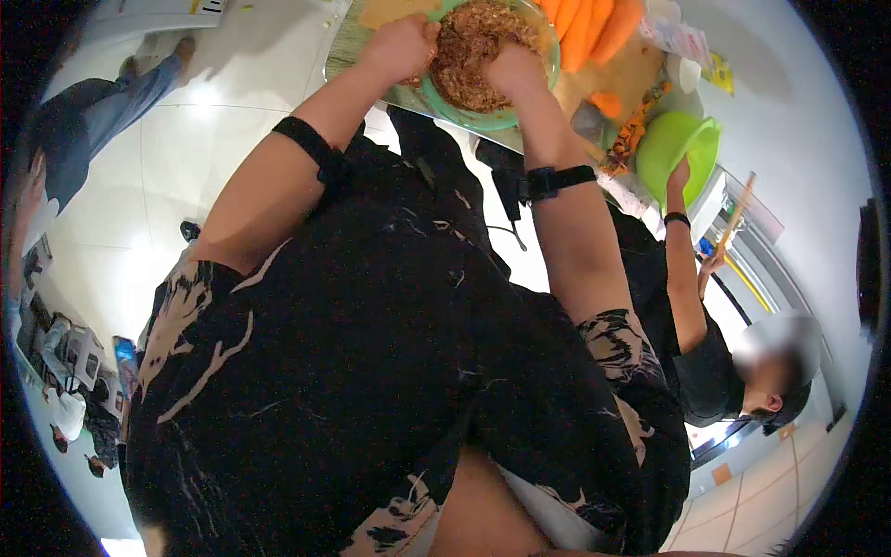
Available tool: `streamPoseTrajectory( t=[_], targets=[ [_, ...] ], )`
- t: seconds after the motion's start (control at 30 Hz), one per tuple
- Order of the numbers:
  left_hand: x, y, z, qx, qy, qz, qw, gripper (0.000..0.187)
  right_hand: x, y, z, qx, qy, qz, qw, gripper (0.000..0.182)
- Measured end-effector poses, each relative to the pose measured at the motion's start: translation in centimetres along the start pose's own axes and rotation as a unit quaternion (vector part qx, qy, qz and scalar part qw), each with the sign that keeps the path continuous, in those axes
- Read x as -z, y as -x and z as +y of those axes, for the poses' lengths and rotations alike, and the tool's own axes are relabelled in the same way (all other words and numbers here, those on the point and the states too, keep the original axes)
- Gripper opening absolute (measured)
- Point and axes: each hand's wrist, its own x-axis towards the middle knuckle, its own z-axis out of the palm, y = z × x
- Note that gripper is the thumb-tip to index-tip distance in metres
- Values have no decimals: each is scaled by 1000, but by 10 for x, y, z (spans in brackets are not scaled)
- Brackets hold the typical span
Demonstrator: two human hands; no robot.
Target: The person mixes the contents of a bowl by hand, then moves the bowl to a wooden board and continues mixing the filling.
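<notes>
A light green bowl [492, 119] full of brown shredded mixture [469, 56] stands at the top of the view on a counter. My left hand [401, 45] is curled into the mixture at the bowl's left side. At the bowl's right side, my right hand [513, 70] presses into the mixture, fingers buried. Both forearms carry a black band. My dark patterned shirt fills the lower half of the view.
Whole peeled carrots [583, 28] lie on a wooden board [594, 88] right of the bowl, with carrot peelings [631, 130] beside them. A co-worker's hand [679, 176] holds a bright green bowl [677, 139]; their other hand holds wooden sticks [738, 209]. Another person [83, 111] is at far left.
</notes>
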Motion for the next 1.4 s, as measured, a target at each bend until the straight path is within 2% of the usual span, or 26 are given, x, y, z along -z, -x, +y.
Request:
streamPoseTrajectory(
  t=[0.07, 0.1, 0.17, 0.2, 0.3, 0.33, 0.43, 0.53, 0.6, 0.63, 0.7, 0.77, 0.87, 0.97, 1.0, 1.13, 1.23, 1.33, 1.4],
  targets=[
    [3, -2, 2, 28, 25, -22, 999, 38, -9, 13, -12, 17, 69, -102, 992, 46],
    [3, -2, 3, 43, 39, -33, 998, 38, -6, 15, -19, 56, 40, -102, 992, 45],
    [-5, -9, -7, 9, 18, -32, 999, 41, 9, 19, -28, 130, -18, -102, 986, 43],
    [-7, -12, -12, -8, 6, -28, 1000, 43, 16, 11, -24, 137, -89, -108, 981, 44],
    [-1, -8, -6, 5, 11, -21, 1000, 41, 5, -1, -9, 81, -145, 112, 980, 40],
    [1, -7, -4, 11, 13, -14, 1000, 41, 11, 8, -10, 15, -87, 114, 990, 44],
    [1, -6, 2, 33, 37, -16, 999, 41, -3, 19, -21, -48, 63, 28, 996, 43],
    [-1, -8, 2, 82, 93, -74, 990, 42, 5, 21, -28, 94, -17, -78, 992, 42],
    [-2, -12, -2, 136, 131, -122, 974, 43, 3, 6, -11, 85, -167, -9, 982, 40],
    [-5, -14, -6, 94, 101, -89, 986, 42, 2, 2, -4, 79, -242, 25, 967, 39],
    [-12, -15, -15, 9, 42, -22, 999, 42, -6, 6, 3, 10, -155, 47, 987, 37],
    [-18, -19, -23, 4, 23, -26, 999, 42, -9, 8, 8, -58, -63, 74, 994, 35],
    [-16, -16, -13, 32, 49, -38, 998, 44, -10, 24, -17, 22, 65, -30, 997, 37],
    [-19, -18, -22, 24, 16, -40, 999, 46, 16, 14, -25, 76, -131, -61, 987, 40],
    [-19, -20, -28, 12, -11, -36, 999, 46, 0, -2, -9, 109, -238, -15, 965, 40],
    [-13, -15, -20, 9, -5, -19, 1000, 46, 3, 9, 7, -29, -129, 142, 981, 40],
    [-2, -6, -5, 24, 0, -31, 999, 45, -22, 16, 9, -65, 39, -20, 997, 40],
    [-5, -9, -8, 30, 2, -25, 999, 45, -11, 23, -14, 37, 40, -105, 993, 39],
    [-13, -14, -14, 46, 0, -25, 999, 44, 6, 22, -18, 79, -62, -39, 994, 40]
  ],
)
